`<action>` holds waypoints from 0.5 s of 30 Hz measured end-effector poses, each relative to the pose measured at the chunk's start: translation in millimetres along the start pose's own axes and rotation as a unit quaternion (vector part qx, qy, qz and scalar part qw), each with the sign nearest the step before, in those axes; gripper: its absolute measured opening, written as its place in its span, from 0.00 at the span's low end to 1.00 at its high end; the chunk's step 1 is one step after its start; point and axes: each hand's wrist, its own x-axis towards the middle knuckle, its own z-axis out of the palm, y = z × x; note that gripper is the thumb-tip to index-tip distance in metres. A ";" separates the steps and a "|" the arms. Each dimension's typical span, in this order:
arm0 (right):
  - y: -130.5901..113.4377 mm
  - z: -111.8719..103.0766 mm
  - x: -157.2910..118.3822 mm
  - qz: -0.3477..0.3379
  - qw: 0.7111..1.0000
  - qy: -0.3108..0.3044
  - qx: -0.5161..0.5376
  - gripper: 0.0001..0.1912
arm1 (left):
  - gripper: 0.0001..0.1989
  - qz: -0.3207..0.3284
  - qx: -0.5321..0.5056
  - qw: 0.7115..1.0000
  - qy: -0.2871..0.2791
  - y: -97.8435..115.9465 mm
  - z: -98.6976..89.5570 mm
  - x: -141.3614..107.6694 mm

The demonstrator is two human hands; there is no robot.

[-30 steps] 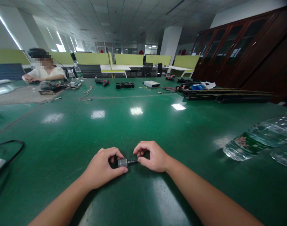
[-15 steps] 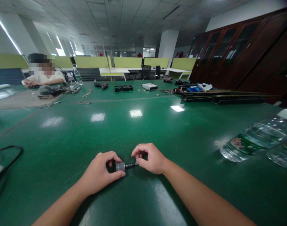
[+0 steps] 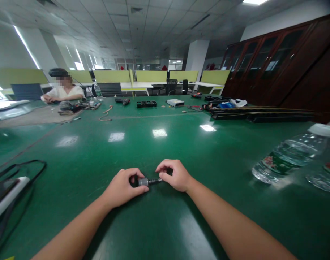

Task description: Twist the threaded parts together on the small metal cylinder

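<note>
Left hand (image 3: 120,187) grasps grey cylinder (image 3: 144,181) at green counter (image 3: 221,151): likely light, rigid, smooth; best held round body. Dark ribbed shaft (image 3: 153,181), right of cylinder, slimmer, wants gentle pinch. Right hand (image 3: 178,176) curled beyond, at shaft's tip; cannot tell whether gripping.

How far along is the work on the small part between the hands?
Done: the left hand has the gray cylinder between thumb and fingers. In hand: the right hand is at the dark shaft's tip. Remaining: probably letting go; further steps don't show.
</note>
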 end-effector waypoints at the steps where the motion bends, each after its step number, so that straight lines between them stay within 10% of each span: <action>1: -1.4 0.4 -1.0 -0.008 0.999 0.018 -0.025 0.05 | 0.14 0.005 -0.002 1.000 0.005 0.1 0.1 -0.9; 15: -21.1 14.9 -15.8 -0.004 0.978 0.090 -0.190 0.05 | 0.13 0.018 0.006 0.999 0.031 11.6 0.8 -37.5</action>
